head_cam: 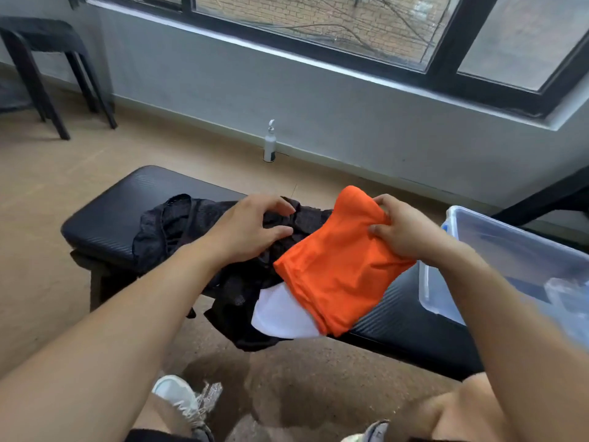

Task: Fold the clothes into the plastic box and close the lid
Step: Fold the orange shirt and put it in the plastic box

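The right hand (404, 231) pinches one folded orange garment (334, 266) by its upper edge, at 3 o'clock. The left hand (251, 228), fingers loosely spread, rests on one black garment (178, 228) at 9 o'clock. One white garment (280, 311) lies beneath the orange one. All three lie on one desk (108, 215). One plastic box (497, 240) stands open at 3 o'clock.

The plastic box (510, 250) runs off the right edge, its contents blurred. The orange garment (334, 272) hides part of the white cloth (280, 314).
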Action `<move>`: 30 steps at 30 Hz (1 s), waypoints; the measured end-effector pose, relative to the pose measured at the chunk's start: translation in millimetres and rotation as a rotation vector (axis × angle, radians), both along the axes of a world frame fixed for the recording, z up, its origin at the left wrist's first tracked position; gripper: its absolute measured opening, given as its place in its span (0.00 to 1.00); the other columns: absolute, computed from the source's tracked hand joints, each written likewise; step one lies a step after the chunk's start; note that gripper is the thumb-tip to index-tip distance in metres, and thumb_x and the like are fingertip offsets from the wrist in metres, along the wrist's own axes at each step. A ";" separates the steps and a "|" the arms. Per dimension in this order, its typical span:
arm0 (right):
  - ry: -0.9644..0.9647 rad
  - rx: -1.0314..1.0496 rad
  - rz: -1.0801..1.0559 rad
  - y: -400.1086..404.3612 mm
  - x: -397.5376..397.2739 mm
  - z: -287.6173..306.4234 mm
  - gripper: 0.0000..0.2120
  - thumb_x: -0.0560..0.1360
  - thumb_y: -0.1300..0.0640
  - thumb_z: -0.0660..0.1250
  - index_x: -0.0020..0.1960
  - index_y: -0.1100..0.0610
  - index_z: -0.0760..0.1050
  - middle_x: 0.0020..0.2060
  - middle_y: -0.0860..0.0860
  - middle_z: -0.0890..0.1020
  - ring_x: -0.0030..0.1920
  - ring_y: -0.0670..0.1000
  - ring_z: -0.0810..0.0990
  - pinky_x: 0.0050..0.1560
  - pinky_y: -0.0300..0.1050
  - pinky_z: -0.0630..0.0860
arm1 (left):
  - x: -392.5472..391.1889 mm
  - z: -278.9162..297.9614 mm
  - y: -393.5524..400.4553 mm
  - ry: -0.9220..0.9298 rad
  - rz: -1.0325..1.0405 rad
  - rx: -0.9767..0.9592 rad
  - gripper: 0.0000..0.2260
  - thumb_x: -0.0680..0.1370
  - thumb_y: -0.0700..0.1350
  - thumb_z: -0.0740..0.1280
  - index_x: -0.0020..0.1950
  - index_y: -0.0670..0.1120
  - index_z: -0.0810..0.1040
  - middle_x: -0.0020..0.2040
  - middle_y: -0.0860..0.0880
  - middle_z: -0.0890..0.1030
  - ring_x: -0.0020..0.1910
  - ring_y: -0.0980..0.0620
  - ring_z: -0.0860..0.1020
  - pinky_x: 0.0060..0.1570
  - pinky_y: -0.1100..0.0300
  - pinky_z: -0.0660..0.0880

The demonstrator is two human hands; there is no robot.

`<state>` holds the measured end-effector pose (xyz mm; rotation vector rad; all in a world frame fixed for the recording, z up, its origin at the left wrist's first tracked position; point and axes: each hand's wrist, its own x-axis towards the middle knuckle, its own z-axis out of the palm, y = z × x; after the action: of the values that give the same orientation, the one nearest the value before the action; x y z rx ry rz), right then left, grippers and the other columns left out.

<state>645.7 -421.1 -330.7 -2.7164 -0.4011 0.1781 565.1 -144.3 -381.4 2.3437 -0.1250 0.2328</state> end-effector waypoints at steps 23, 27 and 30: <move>0.303 -0.159 0.400 -25.9 -63.3 -38.3 0.22 0.75 0.55 0.72 0.67 0.44 0.77 0.57 0.44 0.82 0.55 0.47 0.81 0.56 0.41 0.76 | 15.5 -16.1 -70.3 0.037 -0.277 0.221 0.22 0.71 0.52 0.78 0.63 0.55 0.79 0.57 0.56 0.80 0.60 0.54 0.74 0.63 0.53 0.71; 0.286 0.165 0.049 -35.1 -43.3 -50.7 0.13 0.77 0.62 0.70 0.60 0.52 0.80 0.47 0.51 0.84 0.45 0.55 0.85 0.45 0.43 0.82 | 24.7 -27.1 -79.8 0.014 -0.345 0.430 0.18 0.71 0.58 0.77 0.58 0.53 0.84 0.62 0.53 0.81 0.72 0.49 0.68 0.72 0.55 0.63; 0.175 -0.055 0.005 -36.2 -40.0 -64.6 0.28 0.69 0.54 0.78 0.68 0.51 0.75 0.56 0.49 0.81 0.53 0.51 0.81 0.48 0.41 0.74 | 28.1 -33.9 -78.6 -0.015 -0.295 0.508 0.11 0.74 0.58 0.74 0.48 0.53 0.87 0.59 0.53 0.82 0.70 0.49 0.70 0.70 0.54 0.65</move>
<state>605.6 -457.3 -395.3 -2.7252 -0.3570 0.4313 593.2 -222.9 -415.3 2.7809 -0.5924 0.0764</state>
